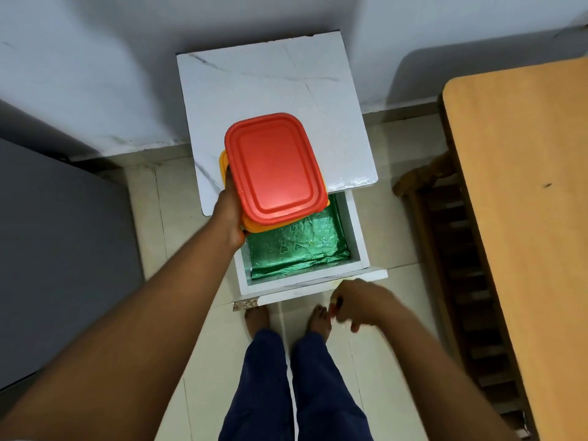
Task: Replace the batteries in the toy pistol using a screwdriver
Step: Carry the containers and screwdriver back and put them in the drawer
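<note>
A pale tiled floor [375, 370] and a white wall are framing a small white marble-patterned cabinet [270, 90], its white drawer [356, 237] standing pulled open and lined with crinkled green foil paper [296, 246]. The person, standing barefoot in dark blue trousers [286, 393] at the drawer front, is looking straight down. The left hand [230, 214] is gripping the near left corner of a rectangular orange plastic box [254, 226] with a red snap-on lid [275, 168], holding it in the air over the cabinet top and the back of the open drawer. The right hand [356, 303], blurred, is hanging just in front of the drawer's front panel with its fingers curled around a small red and black object [336, 305], too blurred to identify. A wooden worktop [525, 218] is running along the right edge, with a slatted wooden chair [445, 249] beside it, and a grey appliance [57, 249] is standing at the left. The toy pistol is not showing anywhere in view.
</note>
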